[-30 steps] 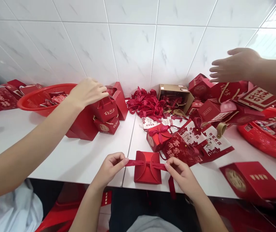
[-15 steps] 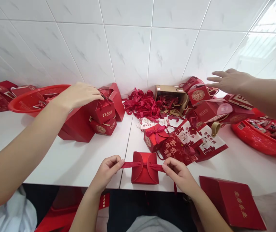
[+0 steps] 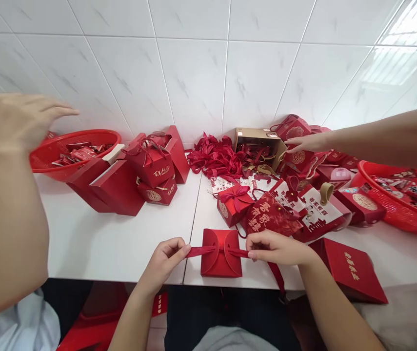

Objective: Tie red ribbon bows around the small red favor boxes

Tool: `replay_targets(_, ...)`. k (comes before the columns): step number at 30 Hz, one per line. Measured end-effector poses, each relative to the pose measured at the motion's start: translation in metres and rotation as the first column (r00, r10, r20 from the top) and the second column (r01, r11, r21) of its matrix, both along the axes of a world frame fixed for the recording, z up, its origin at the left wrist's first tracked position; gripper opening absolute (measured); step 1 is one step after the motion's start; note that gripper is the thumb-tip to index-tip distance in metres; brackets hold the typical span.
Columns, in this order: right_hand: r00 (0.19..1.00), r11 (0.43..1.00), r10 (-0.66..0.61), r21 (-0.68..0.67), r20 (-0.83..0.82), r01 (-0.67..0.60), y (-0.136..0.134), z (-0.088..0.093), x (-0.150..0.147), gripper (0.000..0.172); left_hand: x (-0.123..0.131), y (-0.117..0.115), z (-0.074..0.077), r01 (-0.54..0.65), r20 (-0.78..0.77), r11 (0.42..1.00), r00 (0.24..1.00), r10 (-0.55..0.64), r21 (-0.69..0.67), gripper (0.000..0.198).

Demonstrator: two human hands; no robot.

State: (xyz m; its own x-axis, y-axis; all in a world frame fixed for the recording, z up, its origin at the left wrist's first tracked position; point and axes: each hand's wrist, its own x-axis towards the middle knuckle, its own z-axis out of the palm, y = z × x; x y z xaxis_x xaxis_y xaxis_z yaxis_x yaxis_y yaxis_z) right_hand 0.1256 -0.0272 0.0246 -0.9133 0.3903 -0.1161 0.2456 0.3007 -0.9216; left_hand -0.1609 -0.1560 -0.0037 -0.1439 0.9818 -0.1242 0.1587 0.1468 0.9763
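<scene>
A small red gift box (image 3: pixel 221 268) lies near the table's front edge, its curved flaps folded over the top. Through slots in those flaps runs a dark red ribbon (image 3: pixel 201 251), crossing at the middle. My left hand (image 3: pixel 169 259) pinches the ribbon on the left of the box. On the right, my right hand (image 3: pixel 276 247) pinches the other side of the ribbon, and a loose tail hangs down over the table edge below it. Just behind sits another red box (image 3: pixel 234 204) with a ribbon bow on top.
A heap of red ribbons (image 3: pixel 217 158) lies by the wall beside a brown open box (image 3: pixel 254 132). Gift boxes (image 3: pixel 149 163) stand at left, more at right. Red baskets (image 3: pixel 409 222) hold wrapped sweets. Co-workers' arms (image 3: pixel 7 195) reach in from both sides.
My hands still hold the ribbon; my right hand has turned flatter. The co-worker's arm at left moved left, away from the boxes. At right, a co-worker's hand reached down and left into the boxes.
</scene>
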Motion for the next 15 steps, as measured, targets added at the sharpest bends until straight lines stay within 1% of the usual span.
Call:
replay_targets(5,1.0,0.999,0.029,0.037,-0.012,-0.028,0.006,0.001,0.0,0.023,0.003,-0.003,0.0,-0.009,0.0,1.0,1.0,0.009,0.001,0.038)
replay_targets(10,0.997,0.996,0.082,-0.024,0.002,-0.082,0.002,0.0,-0.001,0.023,-0.003,-0.004,0.005,-0.01,-0.009,1.0,1.0,0.01,0.017,0.037)
replay_targets(12,0.998,0.998,0.065,-0.019,0.008,-0.065,0.001,0.001,-0.001,0.023,-0.006,-0.003,0.01,0.005,-0.04,1.0,0.999,-0.005,0.024,0.039)
replay_targets(15,1.0,1.0,-0.011,0.013,0.017,0.01,-0.003,0.003,0.0,0.024,-0.008,0.001,0.014,0.024,-0.118,1.0,0.993,-0.026,-0.017,0.04)
